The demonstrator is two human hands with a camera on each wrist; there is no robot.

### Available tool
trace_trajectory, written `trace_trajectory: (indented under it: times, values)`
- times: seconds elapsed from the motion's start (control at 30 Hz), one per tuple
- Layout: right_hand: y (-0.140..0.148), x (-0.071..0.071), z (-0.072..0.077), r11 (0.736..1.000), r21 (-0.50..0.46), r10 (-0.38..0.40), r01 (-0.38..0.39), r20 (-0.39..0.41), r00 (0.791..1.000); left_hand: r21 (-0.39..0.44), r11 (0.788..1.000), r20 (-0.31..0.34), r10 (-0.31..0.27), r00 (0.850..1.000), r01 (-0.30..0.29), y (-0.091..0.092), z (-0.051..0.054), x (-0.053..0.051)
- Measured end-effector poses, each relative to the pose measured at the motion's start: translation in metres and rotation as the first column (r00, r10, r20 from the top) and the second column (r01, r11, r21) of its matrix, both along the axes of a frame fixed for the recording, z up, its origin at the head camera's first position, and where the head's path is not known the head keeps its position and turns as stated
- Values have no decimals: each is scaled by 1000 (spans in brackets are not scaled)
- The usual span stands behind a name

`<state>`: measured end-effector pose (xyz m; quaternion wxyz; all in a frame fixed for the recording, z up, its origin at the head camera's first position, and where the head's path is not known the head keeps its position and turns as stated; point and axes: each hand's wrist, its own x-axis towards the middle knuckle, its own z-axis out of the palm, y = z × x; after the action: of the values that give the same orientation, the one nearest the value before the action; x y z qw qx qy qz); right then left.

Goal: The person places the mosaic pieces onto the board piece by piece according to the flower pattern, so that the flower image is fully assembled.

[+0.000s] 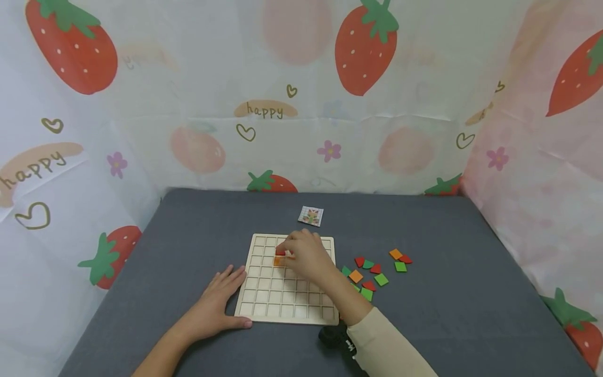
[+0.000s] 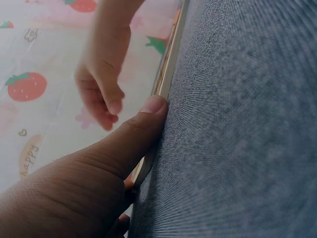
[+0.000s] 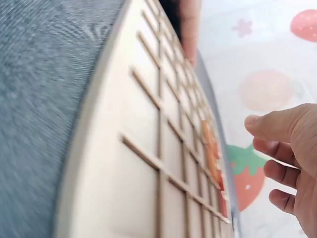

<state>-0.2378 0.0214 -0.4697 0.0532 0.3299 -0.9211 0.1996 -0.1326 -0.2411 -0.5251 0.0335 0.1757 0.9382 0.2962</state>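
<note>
A pale wooden grid board (image 1: 264, 298) lies on the grey cloth. My left hand (image 1: 214, 301) rests at its near left corner, fingers straight along the left side; in the left wrist view the thumb (image 2: 154, 105) touches the edge. Over the upper middle of the board hovers my right hand (image 1: 308, 256). Beside its fingertips, an orange piece (image 1: 279, 261) and a red piece (image 1: 280, 252) sit in the grid, partly hidden. The right wrist view shows the right hand (image 3: 304, 144) off the board, thumb and fingers apart, nothing between them.
Several loose red, green and orange pieces, among them an orange square (image 1: 355, 276), lie right of the board. A small patterned card (image 1: 311, 215) lies beyond it. A black object (image 1: 332, 337) is by the right sleeve (image 1: 386, 340). Printed cloth walls (image 1: 202, 94) enclose the table.
</note>
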Motion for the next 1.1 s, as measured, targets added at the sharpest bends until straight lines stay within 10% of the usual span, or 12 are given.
trace_trajectory:
  times: [0.53,1.1]
  values:
    - [54,9,44,998,-63,-14,6,-141,990,6,1000,10,-6,1000,6,0,1,-1]
    - [138,10,53,988,-97,-137,123,-149,979,14,1000,-9,-13,1000,13,0,1,-2]
